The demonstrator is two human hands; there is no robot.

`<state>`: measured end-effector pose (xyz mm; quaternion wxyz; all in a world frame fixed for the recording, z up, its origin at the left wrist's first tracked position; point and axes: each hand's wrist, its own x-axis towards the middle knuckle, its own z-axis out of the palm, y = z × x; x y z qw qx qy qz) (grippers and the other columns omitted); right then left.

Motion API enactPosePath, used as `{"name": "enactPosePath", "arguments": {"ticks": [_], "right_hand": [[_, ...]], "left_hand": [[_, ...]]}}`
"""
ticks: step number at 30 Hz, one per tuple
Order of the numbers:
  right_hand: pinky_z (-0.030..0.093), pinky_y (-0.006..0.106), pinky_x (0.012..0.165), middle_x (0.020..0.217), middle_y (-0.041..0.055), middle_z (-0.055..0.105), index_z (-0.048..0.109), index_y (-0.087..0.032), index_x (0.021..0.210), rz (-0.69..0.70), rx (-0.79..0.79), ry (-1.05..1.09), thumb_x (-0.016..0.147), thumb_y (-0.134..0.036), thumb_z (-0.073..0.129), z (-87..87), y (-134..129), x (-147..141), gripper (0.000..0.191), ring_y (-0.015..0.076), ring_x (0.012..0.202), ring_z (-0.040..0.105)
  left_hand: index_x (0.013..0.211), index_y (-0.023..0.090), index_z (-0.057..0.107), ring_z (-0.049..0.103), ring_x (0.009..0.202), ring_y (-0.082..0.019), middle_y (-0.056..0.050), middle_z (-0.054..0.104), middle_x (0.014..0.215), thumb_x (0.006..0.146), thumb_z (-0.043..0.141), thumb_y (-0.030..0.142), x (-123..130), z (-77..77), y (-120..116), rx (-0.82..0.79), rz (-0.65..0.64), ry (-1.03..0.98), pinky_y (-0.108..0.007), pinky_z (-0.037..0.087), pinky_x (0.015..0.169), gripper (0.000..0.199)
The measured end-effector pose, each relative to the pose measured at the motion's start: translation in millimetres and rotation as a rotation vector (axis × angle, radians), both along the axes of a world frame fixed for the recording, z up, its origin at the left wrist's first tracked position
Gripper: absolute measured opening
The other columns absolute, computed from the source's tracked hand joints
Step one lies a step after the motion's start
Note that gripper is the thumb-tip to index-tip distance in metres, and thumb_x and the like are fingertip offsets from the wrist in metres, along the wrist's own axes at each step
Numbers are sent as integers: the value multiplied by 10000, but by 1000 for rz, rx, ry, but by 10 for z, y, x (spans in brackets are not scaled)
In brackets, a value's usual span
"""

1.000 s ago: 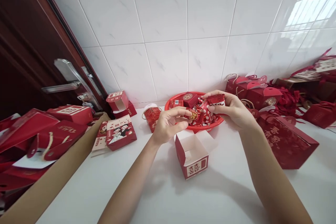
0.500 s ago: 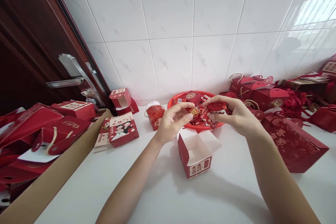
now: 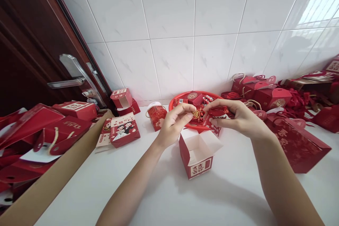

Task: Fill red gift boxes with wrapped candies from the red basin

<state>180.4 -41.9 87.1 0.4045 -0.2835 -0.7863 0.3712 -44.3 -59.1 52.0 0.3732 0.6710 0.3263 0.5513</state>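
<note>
My left hand (image 3: 175,122) pinches a round gold-and-red candy (image 3: 196,114) between thumb and fingertips. My right hand (image 3: 237,118) has its fingers closed on red-wrapped sweets (image 3: 221,112) beside it. Both hands are over the front of a red basket (image 3: 173,103) that holds several wrapped sweets and a small dark red box (image 3: 193,97). Just below the hands an open red box (image 3: 185,150) stands on the white table, its white flaps spread; the part of its inside that shows is white.
A cardboard carton (image 3: 71,153) full of red boxes borders the left. Near it lies a box with a couple print (image 3: 125,130). A round red container (image 3: 156,116) stands left of the basket. Red gift boxes (image 3: 272,95) and a large red box (image 3: 296,144) are at right.
My left fingers have closed a little further round the gold-and-red candy. My right hand has shifted slightly, and the sweets in it are tilted differently. The open box stays put.
</note>
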Motion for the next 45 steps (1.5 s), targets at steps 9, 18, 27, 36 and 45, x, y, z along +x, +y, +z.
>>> {"name": "enactPosePath", "arguments": {"ticks": [9,18,27,36,45], "right_hand": [[568,319,752,1024,42,746,762,-247,1024,50,53,-39,800,-228,710,37,-24,32,231,223,893,694],[565,289,709,955,35,753,764,-239,1029,112,50,-126,816,-204,690,69,-38,72,228,191,806,690],[571,299,733,963,43,757,767,-242,1046,142,47,-160,833,-292,705,97,-50,92,227,199,837,694],[558,321,790,1037,42,750,768,-246,1029,27,69,-113,806,-283,733,42,-11,90,228,233,930,695],[540,307,777,1034,35,741,736,-226,1015,89,12,-157,827,-249,699,-142,20,-200,193,222,933,686]], "left_hand": [[1147,223,682,639,1090,-233,-76,673,1213,874,685,307,-27,19,-57,-56,-143,68,-314,536,882,286],[1367,272,541,690,992,-207,-55,724,1059,841,739,247,-78,10,-57,-68,-75,73,-331,555,895,562],[1148,212,716,668,1147,-284,-90,727,1216,797,783,330,-105,48,-39,-42,2,122,-392,552,973,376],[1182,245,731,652,1119,-256,-63,727,1187,892,605,266,-224,82,-18,-66,-97,586,-357,506,948,316],[1019,249,780,653,965,-244,-63,703,1073,827,625,362,-378,115,-64,-161,-86,1053,-273,459,739,271]]}}
